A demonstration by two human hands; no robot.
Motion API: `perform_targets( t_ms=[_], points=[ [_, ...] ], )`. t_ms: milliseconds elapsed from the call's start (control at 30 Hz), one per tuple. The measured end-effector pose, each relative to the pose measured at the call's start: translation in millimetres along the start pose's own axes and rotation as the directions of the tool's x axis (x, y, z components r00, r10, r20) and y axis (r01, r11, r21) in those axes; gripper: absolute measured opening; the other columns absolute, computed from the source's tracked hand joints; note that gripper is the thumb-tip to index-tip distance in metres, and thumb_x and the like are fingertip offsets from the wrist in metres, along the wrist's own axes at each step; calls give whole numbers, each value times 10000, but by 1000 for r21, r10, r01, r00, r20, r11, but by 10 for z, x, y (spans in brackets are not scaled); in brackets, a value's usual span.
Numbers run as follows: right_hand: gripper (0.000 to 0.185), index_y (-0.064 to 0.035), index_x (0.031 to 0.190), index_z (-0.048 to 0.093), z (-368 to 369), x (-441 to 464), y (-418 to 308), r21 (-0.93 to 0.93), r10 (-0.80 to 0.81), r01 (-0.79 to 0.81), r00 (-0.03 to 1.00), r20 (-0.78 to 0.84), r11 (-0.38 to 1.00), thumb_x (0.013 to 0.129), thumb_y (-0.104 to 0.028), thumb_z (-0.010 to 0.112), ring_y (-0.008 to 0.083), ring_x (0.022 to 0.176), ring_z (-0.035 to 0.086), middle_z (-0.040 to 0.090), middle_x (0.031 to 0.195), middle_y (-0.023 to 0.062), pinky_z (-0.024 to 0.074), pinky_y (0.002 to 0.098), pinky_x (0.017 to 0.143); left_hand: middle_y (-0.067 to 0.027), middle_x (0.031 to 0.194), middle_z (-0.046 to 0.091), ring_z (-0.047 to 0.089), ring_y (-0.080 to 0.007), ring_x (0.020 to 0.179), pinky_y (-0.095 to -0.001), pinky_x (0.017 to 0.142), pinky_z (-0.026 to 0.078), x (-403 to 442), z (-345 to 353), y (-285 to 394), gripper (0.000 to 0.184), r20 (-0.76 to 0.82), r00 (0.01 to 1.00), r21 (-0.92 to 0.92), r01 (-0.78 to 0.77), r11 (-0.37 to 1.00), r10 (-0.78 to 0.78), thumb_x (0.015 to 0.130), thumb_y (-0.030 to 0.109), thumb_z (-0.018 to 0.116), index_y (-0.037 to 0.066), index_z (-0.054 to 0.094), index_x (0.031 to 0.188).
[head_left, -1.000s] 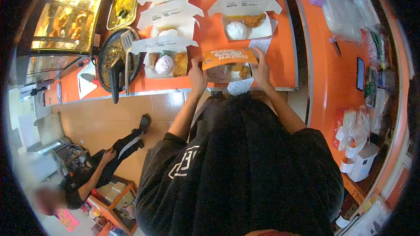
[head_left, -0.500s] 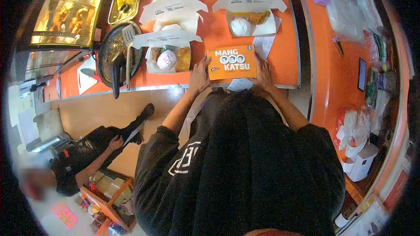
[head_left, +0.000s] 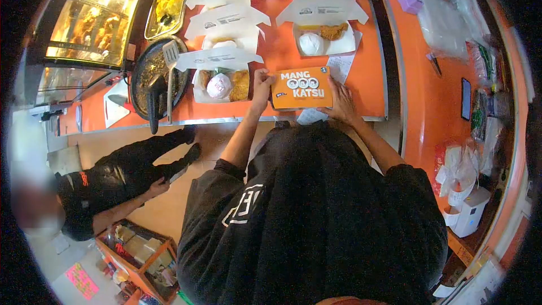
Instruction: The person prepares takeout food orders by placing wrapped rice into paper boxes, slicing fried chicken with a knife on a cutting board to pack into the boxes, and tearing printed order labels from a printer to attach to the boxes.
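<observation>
A closed orange takeout box (head_left: 302,99) printed "MANG KATSU" lies at the near edge of the orange counter, in front of my body. My left hand (head_left: 261,91) is at its left side, fingers bent against the edge. At the right side, my right hand (head_left: 341,102) grips the box, its fingers along the side and corner. A paper slip (head_left: 310,116) shows just below the box. Left of my left hand stands an open takeout box (head_left: 222,100) with a wrapped white ball and a fried piece in it.
More open boxes stand behind, one (head_left: 332,48) at back right over a receipt. To the left are a stone mortar (head_left: 137,99), a spatula (head_left: 171,79), a tray of yellow food (head_left: 182,7) and a lit display case (head_left: 93,22). A person (head_left: 107,189) is at lower left.
The view has shifted slightly, so the counter sits a little lower. My hands stay at the orange box's sides. The person at lower left has changed leg position.
</observation>
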State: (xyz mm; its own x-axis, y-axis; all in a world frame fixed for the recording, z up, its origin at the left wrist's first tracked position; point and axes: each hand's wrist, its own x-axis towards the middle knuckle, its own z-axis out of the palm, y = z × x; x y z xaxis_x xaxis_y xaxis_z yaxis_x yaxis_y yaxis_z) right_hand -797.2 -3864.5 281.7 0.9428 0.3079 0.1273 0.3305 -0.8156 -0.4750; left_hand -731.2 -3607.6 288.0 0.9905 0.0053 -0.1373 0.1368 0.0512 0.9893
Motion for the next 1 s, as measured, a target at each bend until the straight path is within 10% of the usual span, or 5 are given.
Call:
perform_targets(
  t_ms=[267,533,733,800,1000],
  points=[
    [1071,6,1331,79,-49,-22,-33,-26,41,-39,996,79,999,611,-564,631,360,1185,299,260,1309,243,202,481,973,-120,994,336,385,-205,936,-305,824,337,85,-30,-459,355,-138,990,-135,-3,991,-16,820,243,488,-2,318,1013],
    [1084,17,1330,51,-38,90,-90,360,64,-96,993,99,928,601,-454,701,357,1245,216,217,1336,236,201,393,1017,-191,732,584,562,-385,691,-433,636,438,-249,-51,117,314,52,997,644,-71,761,49,830,231,462,-2,526,1032],
    [1069,-36,1340,105,-195,126,-174,156,159,-184,974,161,970,560,-373,753,360,1252,198,155,1365,221,213,408,1016,-316,1199,334,379,-433,1080,-450,846,352,-391,-110,18,517,-2,999,540,38,841,-44,834,341,464,65,362,1258],
    [1063,-76,1341,138,-469,302,-168,53,71,-82,980,188,995,533,-370,762,367,1251,196,151,1366,219,219,416,1014,-277,1268,282,303,-429,1158,-473,898,329,-410,-136,249,714,396,820,655,-568,498,415,728,413,589,125,290,1308],
    [1016,-109,1311,248,-540,612,-341,-244,4,114,900,435,963,480,-418,743,397,1229,232,214,1331,254,232,448,1006,-219,1340,196,236,-434,1205,-490,972,260,-111,-3,476,897,698,716,713,-691,119,-29,558,402,710,240,266,1320]
  ],
)
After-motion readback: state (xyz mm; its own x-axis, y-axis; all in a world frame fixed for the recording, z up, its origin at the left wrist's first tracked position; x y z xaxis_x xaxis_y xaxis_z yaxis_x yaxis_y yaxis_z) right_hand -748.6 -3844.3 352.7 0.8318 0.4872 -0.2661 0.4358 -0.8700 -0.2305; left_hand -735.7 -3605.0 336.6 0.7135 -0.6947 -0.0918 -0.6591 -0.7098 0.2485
